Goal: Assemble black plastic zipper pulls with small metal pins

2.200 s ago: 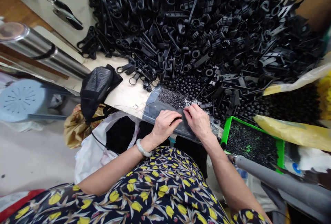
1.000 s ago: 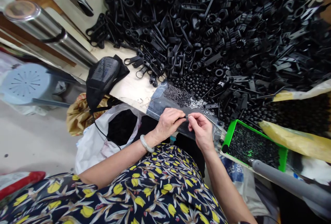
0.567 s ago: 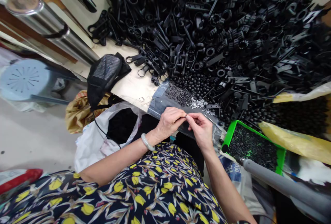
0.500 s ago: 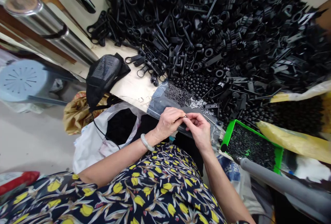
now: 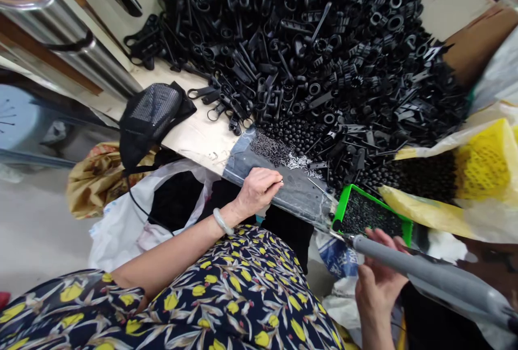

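Observation:
My left hand (image 5: 259, 191), with a pale bangle (image 5: 222, 221) at the wrist, is closed in a pinch over the front edge of the worktable. A tiny shiny tip shows at its fingertips, too small to name. My right hand (image 5: 378, 280) is at the grey electric screwdriver (image 5: 408, 261), fingers stretched and thumb apart, partly hidden behind the tool. The screwdriver's bit points left, past the corner of a green tray (image 5: 343, 204) of small black parts. Small metal pins (image 5: 298, 161) lie on the dark mat (image 5: 279, 185) beyond my left hand.
A big heap of black plastic parts (image 5: 283, 53) covers the back of the table. Black beads (image 5: 303, 131) lie along its front. To the left are a black mesh cap (image 5: 156, 110) and a steel flask (image 5: 93, 59). A yellow-edged bag (image 5: 429, 212) sits at the right.
My right hand has left my left hand and moved right and down to the screwdriver, its fingers opening. My left hand keeps its pinch. The view has shifted somewhat.

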The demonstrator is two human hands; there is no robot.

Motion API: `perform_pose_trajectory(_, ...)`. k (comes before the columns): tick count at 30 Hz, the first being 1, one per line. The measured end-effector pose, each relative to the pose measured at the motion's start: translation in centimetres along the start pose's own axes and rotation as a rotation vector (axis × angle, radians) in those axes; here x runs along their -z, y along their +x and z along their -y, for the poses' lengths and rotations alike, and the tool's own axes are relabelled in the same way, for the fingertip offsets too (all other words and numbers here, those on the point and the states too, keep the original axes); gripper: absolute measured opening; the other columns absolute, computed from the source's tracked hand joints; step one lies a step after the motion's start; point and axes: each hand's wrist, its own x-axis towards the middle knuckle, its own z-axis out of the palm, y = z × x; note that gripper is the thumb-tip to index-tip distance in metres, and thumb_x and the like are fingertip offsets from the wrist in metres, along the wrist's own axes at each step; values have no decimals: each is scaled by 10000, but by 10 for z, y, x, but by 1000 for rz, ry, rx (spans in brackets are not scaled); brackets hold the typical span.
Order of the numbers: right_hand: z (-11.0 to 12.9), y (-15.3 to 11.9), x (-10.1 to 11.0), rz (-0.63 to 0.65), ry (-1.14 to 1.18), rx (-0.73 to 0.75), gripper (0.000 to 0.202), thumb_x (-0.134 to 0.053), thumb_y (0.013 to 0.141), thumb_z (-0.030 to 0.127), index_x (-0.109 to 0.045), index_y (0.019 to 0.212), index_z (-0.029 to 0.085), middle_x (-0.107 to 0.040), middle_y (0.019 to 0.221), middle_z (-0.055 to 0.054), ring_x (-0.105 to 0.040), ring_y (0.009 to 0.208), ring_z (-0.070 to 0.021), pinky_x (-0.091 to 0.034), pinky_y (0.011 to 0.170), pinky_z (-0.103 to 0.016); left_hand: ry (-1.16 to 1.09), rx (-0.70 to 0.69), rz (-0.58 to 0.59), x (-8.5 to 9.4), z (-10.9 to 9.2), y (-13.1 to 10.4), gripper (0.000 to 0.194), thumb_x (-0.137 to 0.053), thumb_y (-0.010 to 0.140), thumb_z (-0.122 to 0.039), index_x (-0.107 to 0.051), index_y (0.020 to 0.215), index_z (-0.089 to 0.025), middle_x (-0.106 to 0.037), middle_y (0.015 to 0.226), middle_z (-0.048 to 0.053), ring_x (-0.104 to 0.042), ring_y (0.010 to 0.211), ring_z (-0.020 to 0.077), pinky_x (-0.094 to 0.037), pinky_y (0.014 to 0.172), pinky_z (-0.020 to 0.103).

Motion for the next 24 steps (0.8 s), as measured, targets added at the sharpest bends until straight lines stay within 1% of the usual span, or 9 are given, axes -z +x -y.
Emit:
perform_pose_trajectory(1,8,17,-7,19,38,34,743,-831,805,486,-489,1460,402,-608,1379,-148,-668,1159,-366,-586,906,-577,-1,3,2,0,0,0,111,-623,1005,-241,-723,1008,-191,-804,1017,77,-745,941,196,-501,887,358)
perform_pose_trajectory(2,15,32,-16,17,64,62,655,-812,837,436,-527,1424,376,-656,1265,-136,-708,1028,-329,-599,867,-556,-2,9,4,0,-1,0,115,-616,1007,-238,-722,1001,-193,-803,1018,76,-744,942,196,-500,888,360)
perform_pose_trajectory(3,22,46,-26,25,88,89,508,-781,871,400,-592,1339,338,-692,1096,-104,-715,849,-276,-612,794,-517,-1,19,9,-1,-1,0,120,-608,1009,-236,-719,989,-195,-803,1014,73,-742,937,195,-499,885,362)
perform_pose_trajectory(5,33,66,-51,53,157,134,313,-764,886,332,-642,1170,287,-678,853,-19,-651,625,-193,-613,691,-443,5,44,26,-2,-2,0,135,-592,1012,-227,-713,957,-200,-800,1001,66,-734,927,193,-494,877,365)
perform_pose_trajectory(8,43,81,-94,114,319,185,282,-785,851,293,-599,1059,249,-660,737,48,-623,551,-153,-602,608,-357,14,60,33,-3,-2,-1,147,-581,1005,-201,-701,920,-200,-794,985,58,-724,921,192,-483,876,371)
perform_pose_trajectory(12,53,87,-156,162,487,250,216,-708,914,303,-523,1018,262,-635,684,93,-563,473,-105,-567,538,-275,16,66,26,-4,-2,-1,120,-589,1001,-199,-690,936,-198,-793,997,53,-722,932,193,-480,891,374)
perform_pose_trajectory(15,57,88,-190,166,565,235,215,-675,929,274,-470,998,275,-618,670,105,-530,453,-96,-533,501,-250,29,68,34,-3,-3,0,130,-585,1012,-229,-687,938,-199,-792,1000,57,-722,941,197,-483,892,373)
perform_pose_trajectory(18,55,87,-207,197,578,198,222,-641,943,299,-430,1011,284,-606,670,111,-500,444,-93,-506,482,-244,42,65,43,-2,-5,1,158,-570,1021,-234,-683,918,-197,-789,974,55,-715,926,199,-478,877,371)
perform_pose_trajectory(24,44,84,-213,227,555,177,254,-635,945,311,-399,1040,292,-611,681,107,-489,449,-99,-453,471,-249,29,82,73,0,-7,2,179,-541,1031,-231,-694,946,-197,-790,983,65,-713,950,206,-470,889,381)
